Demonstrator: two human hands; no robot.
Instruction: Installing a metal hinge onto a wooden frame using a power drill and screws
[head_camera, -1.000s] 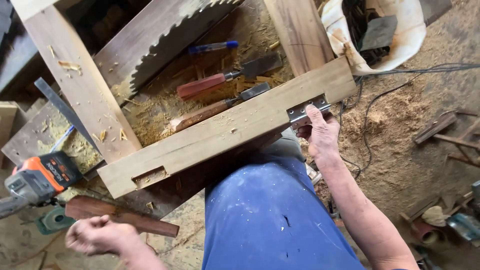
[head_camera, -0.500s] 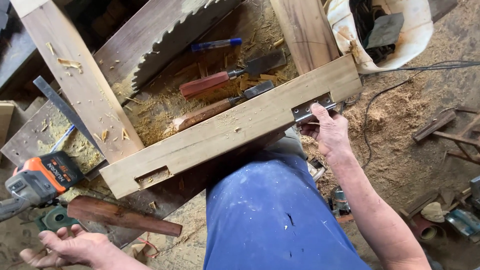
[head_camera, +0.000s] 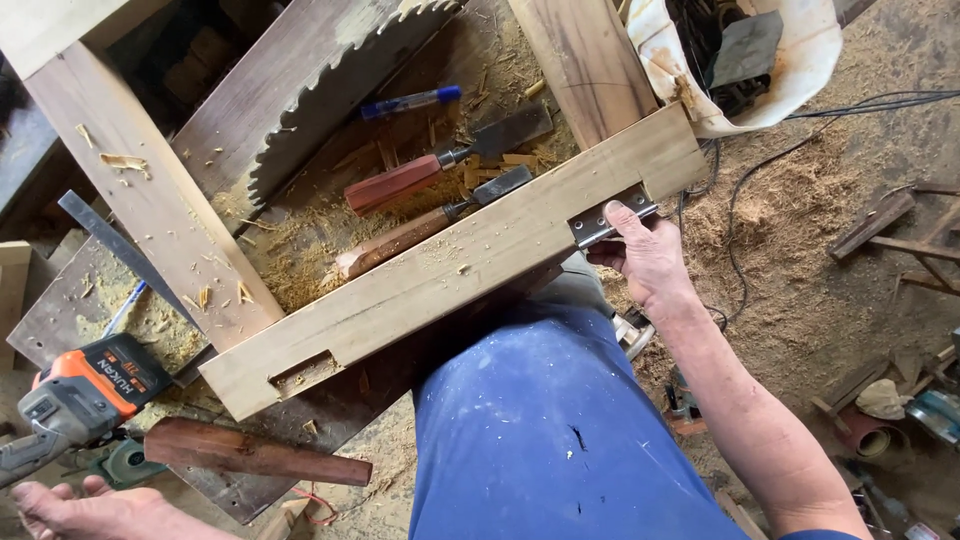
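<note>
While right hand presses metal hinge on beam, left hand empty (fingers spread)

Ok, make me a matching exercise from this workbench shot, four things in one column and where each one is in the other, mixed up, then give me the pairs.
Things:
1. metal hinge plate
2. blue marker pen
3. orange power tool
4. reddish wood block

Places:
A. on the sawdust just below the toothed saw blade
B. low at the left, just above the left hand
C. set into the right end of the pale beam, under the right hand
D. below the beam's left end, right of the power tool

Pairs: 1-C, 2-A, 3-B, 4-D
</note>
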